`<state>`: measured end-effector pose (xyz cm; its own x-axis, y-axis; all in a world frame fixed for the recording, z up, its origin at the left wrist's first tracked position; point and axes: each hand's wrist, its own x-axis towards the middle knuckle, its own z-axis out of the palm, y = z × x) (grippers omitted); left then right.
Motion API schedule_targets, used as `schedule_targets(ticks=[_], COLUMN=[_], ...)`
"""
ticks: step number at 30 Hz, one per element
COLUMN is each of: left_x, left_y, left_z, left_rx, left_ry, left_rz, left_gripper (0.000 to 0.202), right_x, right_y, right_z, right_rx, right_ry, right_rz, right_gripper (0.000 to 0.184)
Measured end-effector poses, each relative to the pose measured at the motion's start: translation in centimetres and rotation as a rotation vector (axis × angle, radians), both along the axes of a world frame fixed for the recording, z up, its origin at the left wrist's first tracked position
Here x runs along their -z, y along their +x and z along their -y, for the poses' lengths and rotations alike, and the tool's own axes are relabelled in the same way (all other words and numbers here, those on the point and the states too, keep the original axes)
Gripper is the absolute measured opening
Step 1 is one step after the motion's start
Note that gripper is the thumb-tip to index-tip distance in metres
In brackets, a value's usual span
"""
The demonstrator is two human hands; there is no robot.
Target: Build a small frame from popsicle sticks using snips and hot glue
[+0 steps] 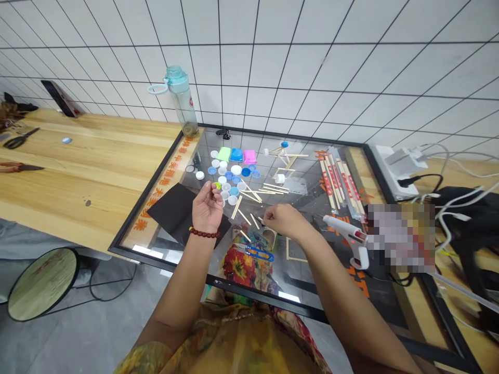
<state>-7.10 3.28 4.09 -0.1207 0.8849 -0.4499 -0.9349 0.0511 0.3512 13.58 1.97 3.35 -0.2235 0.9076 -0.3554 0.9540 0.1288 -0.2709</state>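
My left hand [208, 209] is turned palm up, its fingertips pinched around a small yellow-green bottle cap [217, 185]. White and blue bottle caps [236, 170] lie just beyond it, and a black sheet [171, 213] lies under that wrist. My right hand [286, 220] is closed low over the glass, thumb and fingers pressed together; what they pinch is too small to make out. Loose wooden sticks [244, 217] lie between the hands. Nearer me are blue-handled thread snips [259, 253] and a square stick frame [297, 250].
A white glue gun [345, 231] lies right of my right hand, below packaged sticks [339, 182]. Small stick pieces with caps [286, 156] stand farther back, beside green, blue and pink packets [236, 155]. A water bottle [182, 101] stands by the wall; a power strip [393, 171] is at right.
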Motion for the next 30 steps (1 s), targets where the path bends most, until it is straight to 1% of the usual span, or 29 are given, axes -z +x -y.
schedule_targets(ticks=[2, 4, 7, 10, 13, 15, 17, 19, 21, 22, 23, 24, 26, 30], left_x=[0.0, 0.0, 0.0, 0.0, 0.1, 0.1, 0.0, 0.0, -0.1, -0.2, -0.2, -0.2, -0.2, -0.2], left_y=[0.0, 0.0, -0.1, -0.1, -0.1, -0.1, 0.0, 0.0, 0.0, 0.0, 0.0, 0.0, 0.0, 0.0], left_z=[0.0, 0.0, 0.0, 0.0, 0.0, 0.0, 0.0, 0.0, 0.1, 0.1, 0.1, 0.1, 0.1, 0.2], left_rx=[0.001, 0.008, 0.016, 0.011, 0.006, 0.004, 0.003, 0.005, 0.009, 0.011, 0.014, 0.019, 0.026, 0.023], left_ry=[-0.004, -0.005, 0.002, -0.002, -0.012, -0.010, -0.008, -0.011, -0.017, -0.019, -0.021, -0.021, -0.019, -0.016], left_rz=[-0.008, -0.007, -0.002, 0.000, 0.009, 0.011, 0.011, 0.012, 0.012, 0.011, 0.012, 0.014, 0.016, 0.010], left_gripper=[0.017, 0.017, 0.017, 0.016, 0.017, 0.016, 0.016, 0.016, 0.016, 0.015, 0.015, 0.015, 0.014, 0.013], right_x=[-0.3, -0.4, -0.2, 0.5, 1.1, 1.1, 0.6, 0.0, -0.6, -0.9, -1.1, -1.3, -1.5, -1.4], right_y=[0.1, -0.1, -1.1, -3.1, -5.0, -5.3, -4.5, -2.9, -0.9, 0.0, 0.9, 1.5, 2.4, 2.6], right_z=[0.0, 0.1, 0.3, 0.0, -0.4, -0.8, -1.3, -1.9, -2.7, -3.2, -3.8, -4.3, -5.4, -7.1], right_rx=[0.013, 0.054, 0.065, 0.019, 0.037, 0.048, 0.069, 0.180, 0.539, 0.678, 0.789, 0.860, 0.963, 1.088], right_ry=[0.019, 0.070, 0.131, 0.110, 0.096, 0.089, 0.094, 0.121, 0.150, 0.185, 0.218, 0.238, 0.233, 0.160], right_rz=[-0.007, -0.022, -0.101, -0.198, -0.243, -0.286, -0.359, -0.554, -1.113, -1.335, -1.498, -1.606, -1.740, -1.858], right_gripper=[0.015, 0.017, 0.017, 0.016, 0.010, 0.009, 0.009, 0.011, 0.012, 0.014, 0.015, 0.015, 0.014, 0.010])
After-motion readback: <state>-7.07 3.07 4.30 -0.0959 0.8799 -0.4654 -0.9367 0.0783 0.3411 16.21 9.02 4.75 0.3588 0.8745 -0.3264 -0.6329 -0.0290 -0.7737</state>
